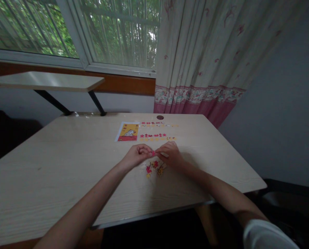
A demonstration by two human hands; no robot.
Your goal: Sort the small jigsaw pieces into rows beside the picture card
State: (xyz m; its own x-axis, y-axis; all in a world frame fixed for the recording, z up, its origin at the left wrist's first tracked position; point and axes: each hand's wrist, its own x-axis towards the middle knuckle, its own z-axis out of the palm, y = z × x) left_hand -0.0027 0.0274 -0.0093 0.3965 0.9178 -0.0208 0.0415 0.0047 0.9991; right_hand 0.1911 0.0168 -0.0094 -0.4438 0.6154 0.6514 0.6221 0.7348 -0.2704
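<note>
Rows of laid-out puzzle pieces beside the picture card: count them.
4, all right of the picture card: far red row, far yellow row, near red row, near yellow row. None seems hidden.

The desk (66,166) is showing a pale wood-grain top, smooth and matt, catching only a soft sheen from the window. The loose puzzle pieces (154,168) and the red puzzle piece (152,153) are looking like thin printed card with a dull finish. The picture card (128,131) is appearing as slightly glossy printed paper. The curtain (203,52) is hanging as light woven cloth, matt, with a printed pattern. The window sill (123,84) is gleaming as varnished brown wood. The shelf brackets (52,100) are looking like black painted metal. The sleeve (265,237) is showing soft white cloth.
</note>
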